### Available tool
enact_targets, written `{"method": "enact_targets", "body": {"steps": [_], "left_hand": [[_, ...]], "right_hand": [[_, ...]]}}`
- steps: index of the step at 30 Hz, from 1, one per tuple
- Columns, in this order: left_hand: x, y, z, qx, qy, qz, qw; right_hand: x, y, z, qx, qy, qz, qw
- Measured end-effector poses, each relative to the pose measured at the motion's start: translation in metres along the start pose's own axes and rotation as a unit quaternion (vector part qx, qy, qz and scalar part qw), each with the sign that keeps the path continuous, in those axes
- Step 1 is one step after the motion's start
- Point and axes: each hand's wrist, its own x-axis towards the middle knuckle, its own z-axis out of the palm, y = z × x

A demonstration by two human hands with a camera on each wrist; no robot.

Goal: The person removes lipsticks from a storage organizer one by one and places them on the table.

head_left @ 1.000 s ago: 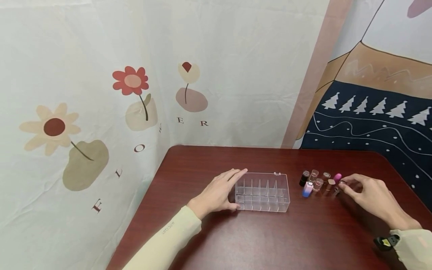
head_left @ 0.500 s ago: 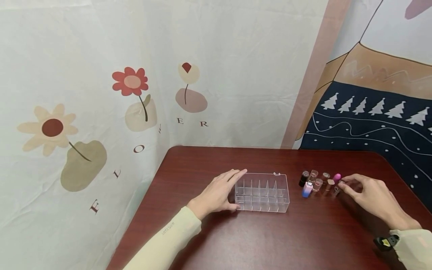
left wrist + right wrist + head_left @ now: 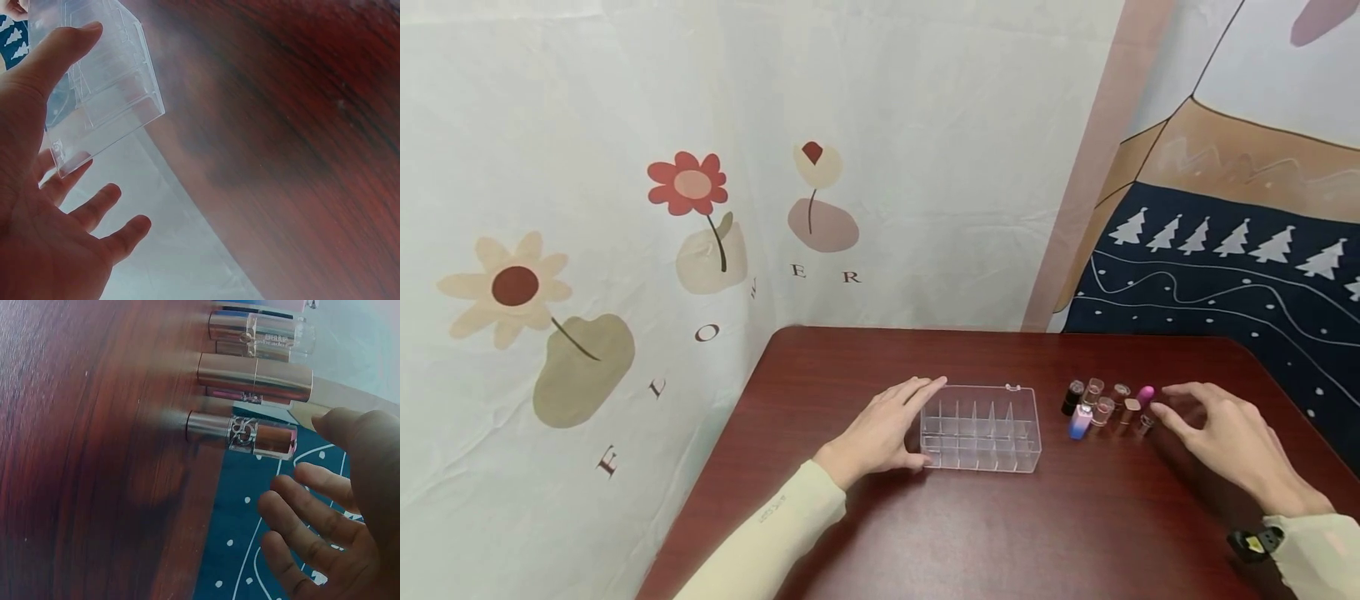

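A clear plastic divided box point(image 3: 979, 461) sits on the table. My left hand point(image 3: 880, 429) grips its left end, thumb at the front and fingers at the back; in the left wrist view the thumb lies over the clear wall. My right hand point(image 3: 1228, 433) is beside a group of lipsticks, its thumb and fingers apart and holding nothing. Closest to it stands an upright lipstick with a silver base and clear cap point(image 3: 240, 433), just off the fingertips. A rose-gold lipstick point(image 3: 253, 376) stands beside that one.
Several other lip tubes stand close together right of the box, among them a black lipstick point(image 3: 1072, 398), a blue-and-pink lipstick point(image 3: 1080, 422) and a magenta-topped one point(image 3: 1146, 395). The dark red table point(image 3: 970, 533) backs onto printed cloth hangings point(image 3: 925, 167).
My right thumb and fingers were at the top of the nearest lipstick; they have spread and come away, leaving it standing. The left hand and box stay put.
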Motion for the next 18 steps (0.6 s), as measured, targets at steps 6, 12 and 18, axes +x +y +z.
{"method": "enact_targets", "body": {"steps": [6,12,18], "left_hand": [[-0.001,-0.004,0.0,0.003,0.0,-0.007,1.0],[-0.004,-0.006,-0.001,0.015,-0.002,-0.013,0.9998],[-0.006,-0.006,-0.002,0.036,-0.005,-0.018,0.9992]], "right_hand": [[-0.001,-0.014,0.003,0.004,0.023,-0.003,0.9997],[-0.002,-0.032,0.01,0.013,0.06,-0.04,0.9973],[-0.001,-0.046,0.017,0.018,0.094,-0.09,0.9914]]}}
